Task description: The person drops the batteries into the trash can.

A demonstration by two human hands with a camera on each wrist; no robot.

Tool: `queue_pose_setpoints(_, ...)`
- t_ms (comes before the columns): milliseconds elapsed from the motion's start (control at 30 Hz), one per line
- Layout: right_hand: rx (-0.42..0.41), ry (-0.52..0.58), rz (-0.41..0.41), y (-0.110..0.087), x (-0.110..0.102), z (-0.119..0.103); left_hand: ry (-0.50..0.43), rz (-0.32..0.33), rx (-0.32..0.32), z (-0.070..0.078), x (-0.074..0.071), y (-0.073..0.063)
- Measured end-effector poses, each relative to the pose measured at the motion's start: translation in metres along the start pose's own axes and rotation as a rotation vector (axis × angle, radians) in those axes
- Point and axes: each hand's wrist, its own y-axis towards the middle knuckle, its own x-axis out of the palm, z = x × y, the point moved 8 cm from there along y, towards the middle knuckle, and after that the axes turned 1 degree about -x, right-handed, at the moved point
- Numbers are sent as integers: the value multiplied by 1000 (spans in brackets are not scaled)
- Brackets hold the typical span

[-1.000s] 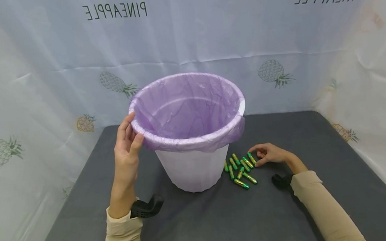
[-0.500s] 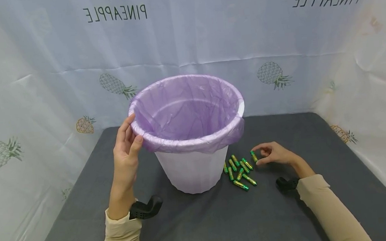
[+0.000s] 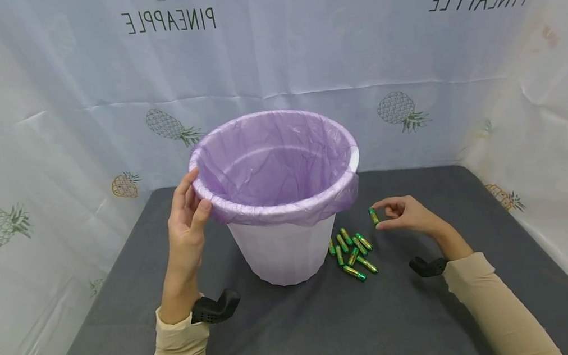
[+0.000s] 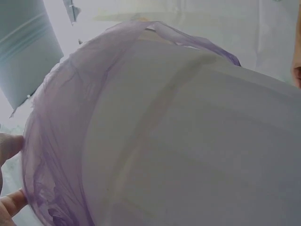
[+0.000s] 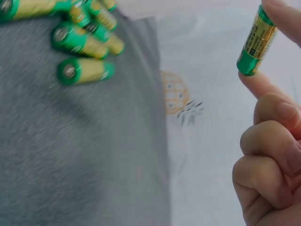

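Note:
Between the thumb and forefinger of my right hand (image 3: 409, 214) is a green and gold battery (image 3: 373, 216), pinched by its two ends. In the right wrist view the battery (image 5: 257, 43) stands nearly upright, and the other fingers curl into the palm. My left hand (image 3: 184, 214) rests against the left side of a white trash bin (image 3: 285, 250), its thumb and fingertips spread along the rim. A purple liner bag (image 3: 283, 172) covers the bin's inside and folds over the rim. In the left wrist view the fingertips meet the liner's edge (image 4: 35, 155).
Several more batteries (image 3: 353, 256) lie loosely grouped on the dark grey tabletop (image 3: 298, 334), close to the bin's right side. A pineapple-print cloth (image 3: 273, 49) hangs behind and along both sides. Each wrist wears a black camera mount (image 3: 216, 306).
The right hand has pinched a battery from the right edge of the group and lifted it up and slightly right. The left hand keeps its place on the rim.

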Motion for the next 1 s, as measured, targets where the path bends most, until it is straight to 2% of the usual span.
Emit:
queue_pose_setpoints(133,-18,-3,12,0,-3,-14,3,-8,8,1,1,0)
queue_pose_setpoints(300,-80,12,27,0,-8,-37,2,-13,14,1,1,0)
queue_pose_setpoints(700,-199,64,58,0,-20,-93,14,-6,-5,0,0,0)
queue_pose_setpoints(1000,-228,153,82,-3,-29,-122,8,-7,-3,1,0,-1)
